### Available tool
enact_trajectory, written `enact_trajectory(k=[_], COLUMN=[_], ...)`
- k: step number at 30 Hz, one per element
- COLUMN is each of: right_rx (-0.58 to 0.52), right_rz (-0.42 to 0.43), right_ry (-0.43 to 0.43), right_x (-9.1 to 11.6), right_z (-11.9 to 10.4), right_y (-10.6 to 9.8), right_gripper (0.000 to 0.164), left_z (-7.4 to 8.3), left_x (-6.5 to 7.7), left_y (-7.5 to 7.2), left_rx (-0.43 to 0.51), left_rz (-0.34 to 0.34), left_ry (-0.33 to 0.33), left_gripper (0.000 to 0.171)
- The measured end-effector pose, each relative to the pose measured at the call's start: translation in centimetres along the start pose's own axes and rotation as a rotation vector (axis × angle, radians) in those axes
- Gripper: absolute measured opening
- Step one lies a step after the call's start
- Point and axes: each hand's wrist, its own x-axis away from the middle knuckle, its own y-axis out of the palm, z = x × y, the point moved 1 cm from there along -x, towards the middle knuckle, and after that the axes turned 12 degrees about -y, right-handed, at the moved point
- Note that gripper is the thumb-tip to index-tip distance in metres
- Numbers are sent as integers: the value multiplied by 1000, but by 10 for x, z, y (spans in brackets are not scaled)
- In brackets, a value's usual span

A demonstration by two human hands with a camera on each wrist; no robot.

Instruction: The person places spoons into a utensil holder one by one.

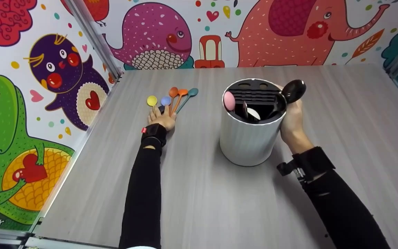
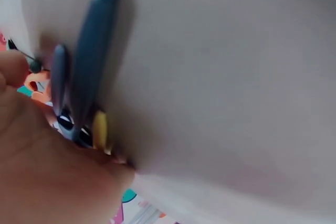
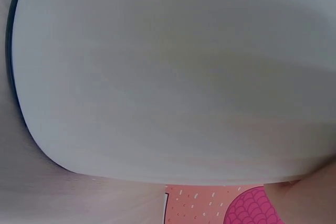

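Observation:
My left hand (image 1: 162, 120) lies over the lower ends of several coloured spoons on the table, its fingers stretched out and spread. Around its fingertips show a yellow spoon (image 1: 152, 100), a periwinkle spoon (image 1: 166, 100), a brown spoon (image 1: 173, 91), an orange spoon (image 1: 182, 92) and a teal spoon (image 1: 192, 92). In the left wrist view a blurred dark blue piece (image 2: 93, 59) juts beyond that hand. A white utensil holder (image 1: 245, 145) stands upright; my right hand (image 1: 293, 121) grips its right side, fingers partly hidden behind it.
From the holder's black slotted insert rise a pink utensil head (image 1: 229, 101), a large black spoon (image 1: 294, 91) leaning over the right rim, and a white piece (image 1: 253, 113). Cartoon-printed walls (image 1: 202, 20) border the grey table (image 1: 199, 193) at the back and left.

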Motion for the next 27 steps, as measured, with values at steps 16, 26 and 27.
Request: enact_trajectory(k=[16, 26, 27], right_rx=[7, 2, 1], right_rz=[10, 2, 3], right_ry=[0, -7, -6], right_x=[1, 1, 1], right_z=[0, -2, -2], right_y=[-1, -1, -1], right_gripper=[49, 48, 48], left_z=[3, 4, 5], left_x=[10, 29, 32], left_y=[12, 17, 18], left_rx=[-116, -199, -208], left_rz=[-14, -35, -39], left_ry=[20, 63, 60], left_gripper=[60, 59, 59])
